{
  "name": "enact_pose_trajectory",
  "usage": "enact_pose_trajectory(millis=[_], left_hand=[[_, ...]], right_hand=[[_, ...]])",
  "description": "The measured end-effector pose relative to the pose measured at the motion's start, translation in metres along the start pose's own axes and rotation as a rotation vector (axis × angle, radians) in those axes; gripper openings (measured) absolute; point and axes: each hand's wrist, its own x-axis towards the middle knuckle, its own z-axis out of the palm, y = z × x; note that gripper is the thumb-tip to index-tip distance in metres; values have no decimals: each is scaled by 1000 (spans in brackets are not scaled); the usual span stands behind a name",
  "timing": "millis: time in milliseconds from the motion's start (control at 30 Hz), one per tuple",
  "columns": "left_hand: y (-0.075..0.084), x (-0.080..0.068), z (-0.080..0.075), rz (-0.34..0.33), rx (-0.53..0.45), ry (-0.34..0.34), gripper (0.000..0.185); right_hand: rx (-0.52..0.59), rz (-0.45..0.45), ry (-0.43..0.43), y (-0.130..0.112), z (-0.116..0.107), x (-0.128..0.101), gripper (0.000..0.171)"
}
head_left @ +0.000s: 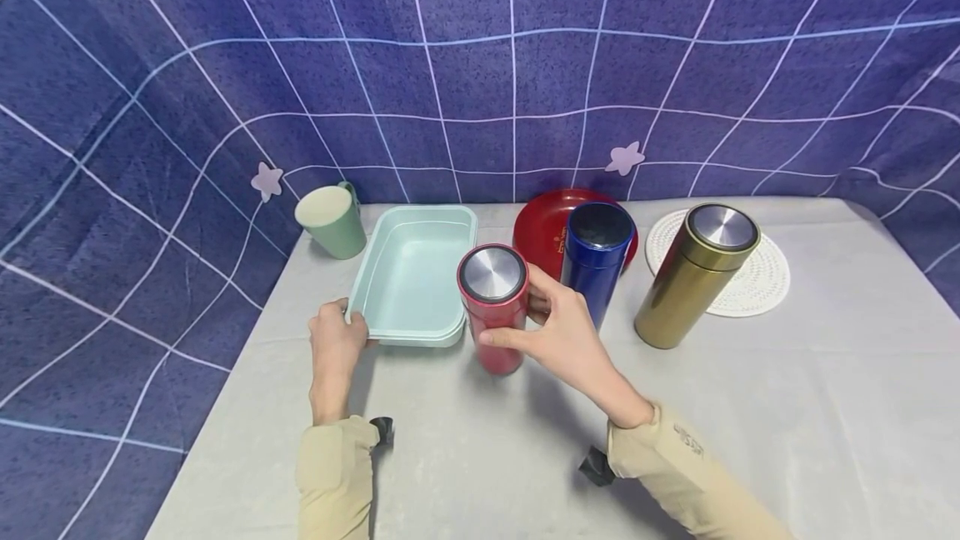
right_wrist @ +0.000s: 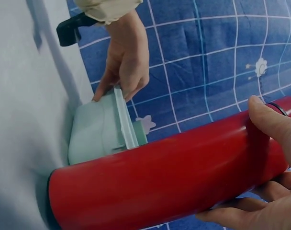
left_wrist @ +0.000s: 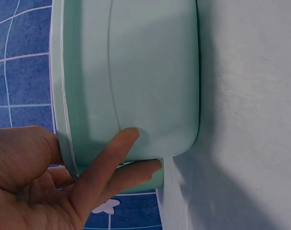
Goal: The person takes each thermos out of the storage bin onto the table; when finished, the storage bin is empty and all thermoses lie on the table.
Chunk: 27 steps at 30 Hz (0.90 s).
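A red thermos flask (head_left: 495, 307) with a silver lid top stands in front of the basin's right corner. My right hand (head_left: 562, 323) grips it, thumb on the near side and fingers round the far side; the right wrist view shows the red flask (right_wrist: 160, 177) close up. At the left, a pale mint rectangular basin (head_left: 367, 334) lies on the table. My left hand (head_left: 335, 340) pinches its near-left corner, with the thumb by the rim and fingers against the outer wall (left_wrist: 150, 96) in the left wrist view.
A green mug (head_left: 333, 227) stands behind the basin at the left. To the right are a blue flask (head_left: 596, 265) in front of a red plate (head_left: 536, 227) and a gold flask (head_left: 686, 282) by a white woven mat (head_left: 765, 277). A blue curtain (head_left: 480, 73) hangs behind.
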Motion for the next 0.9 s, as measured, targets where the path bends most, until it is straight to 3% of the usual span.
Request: enact_pose_trajectory(millis=[433, 900], left_hand=[[1, -1, 2, 8, 9, 22, 40], [5, 0, -2, -5, -1, -13, 41]], right_hand=[[-16, -12, 12, 9, 2, 2, 75], [-39, -20, -8, 16, 1, 8, 70]])
